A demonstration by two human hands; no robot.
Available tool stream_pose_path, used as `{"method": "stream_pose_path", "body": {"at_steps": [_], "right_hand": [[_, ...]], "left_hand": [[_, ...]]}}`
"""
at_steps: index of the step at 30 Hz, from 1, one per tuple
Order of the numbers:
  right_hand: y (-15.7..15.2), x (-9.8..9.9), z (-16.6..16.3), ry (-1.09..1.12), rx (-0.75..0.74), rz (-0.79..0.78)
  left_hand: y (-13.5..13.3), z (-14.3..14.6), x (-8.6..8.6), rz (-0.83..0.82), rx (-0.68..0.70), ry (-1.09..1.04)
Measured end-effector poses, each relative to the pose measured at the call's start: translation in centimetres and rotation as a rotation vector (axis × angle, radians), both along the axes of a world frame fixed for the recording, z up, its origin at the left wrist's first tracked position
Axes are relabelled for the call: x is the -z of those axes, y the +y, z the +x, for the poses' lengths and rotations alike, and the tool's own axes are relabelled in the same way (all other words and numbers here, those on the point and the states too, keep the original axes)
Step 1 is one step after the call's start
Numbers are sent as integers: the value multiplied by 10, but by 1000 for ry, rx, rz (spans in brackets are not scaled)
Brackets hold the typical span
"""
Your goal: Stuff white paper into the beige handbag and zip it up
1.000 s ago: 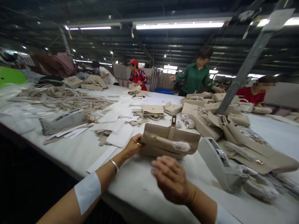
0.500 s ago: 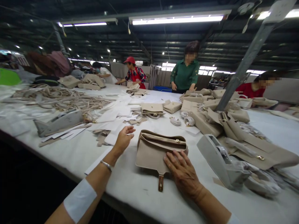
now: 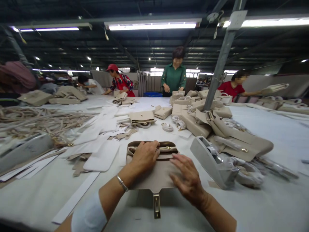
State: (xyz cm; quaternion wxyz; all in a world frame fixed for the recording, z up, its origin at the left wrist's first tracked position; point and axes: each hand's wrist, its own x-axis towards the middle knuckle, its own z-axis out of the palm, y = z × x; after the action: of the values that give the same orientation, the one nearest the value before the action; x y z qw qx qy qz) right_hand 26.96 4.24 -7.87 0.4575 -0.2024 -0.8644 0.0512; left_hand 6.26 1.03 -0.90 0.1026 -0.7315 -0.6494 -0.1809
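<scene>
While the handbag [image 3: 160, 175] lies at the lower middle of the frame, its flap folded toward the bottom edge, the left hand [image 3: 145, 156] bends over its opening with the fingers close together; whether they pinch anything there, I cannot tell. The right hand [image 3: 187, 177] is at the flap's right side, thumb and fingers spread around no visible object; whether its fingertips touch the flap is unclear. A metal clasp [image 3: 156, 206] points down from the flap's end. Right of centre, a grey tape dispenser [image 3: 209, 164] sits near a pile of bags [image 3: 223, 125]. White sheets [image 3: 101, 158] lie left of the handbag, and tangled straps [image 3: 48, 117] spread along the left edge. In the upper middle, a person in a green shirt [image 3: 173, 77] stands across the table [image 3: 127, 211].
</scene>
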Motion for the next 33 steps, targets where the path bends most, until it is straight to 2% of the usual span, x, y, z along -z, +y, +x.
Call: {"method": "stream_pose_path", "body": {"at_steps": [2, 4, 6, 9, 11, 13, 17, 19, 21, 23, 26, 28, 33], "right_hand": [[18, -5, -5, 127, 132, -192], [36, -7, -14, 96, 117, -422], [49, -4, -23, 53, 64, -556], [54, 5, -31, 134, 90, -536], [52, 11, -31, 184, 98, -512], [51, 14, -27, 201, 58, -560], [56, 15, -20, 238, -77, -729], [61, 17, -21, 262, -107, -755], [65, 19, -22, 276, -88, -732], [67, 19, -22, 248, -40, -672], [67, 16, -23, 175, 33, -601], [67, 14, -23, 161, 65, -586], [67, 12, -21, 164, 51, -571]], "left_hand": [[1, -1, -1, -18, -22, -7], [2, -1, -4, -95, -42, -4], [6, 1, -9, -195, -24, 2], [19, 12, -16, -289, 6, -16], [29, 22, -17, -307, 5, -44], [38, 31, -16, -297, 0, -97], [50, 38, -8, -276, -31, -360], [53, 38, -3, -261, -7, -556], [54, 38, 0, -227, 49, -648], [53, 41, -1, -179, 46, -550], [47, 45, -8, -71, -111, -195], [42, 42, -14, -9, -214, -41], [27, 2, -21, 81, -327, 27]]}}
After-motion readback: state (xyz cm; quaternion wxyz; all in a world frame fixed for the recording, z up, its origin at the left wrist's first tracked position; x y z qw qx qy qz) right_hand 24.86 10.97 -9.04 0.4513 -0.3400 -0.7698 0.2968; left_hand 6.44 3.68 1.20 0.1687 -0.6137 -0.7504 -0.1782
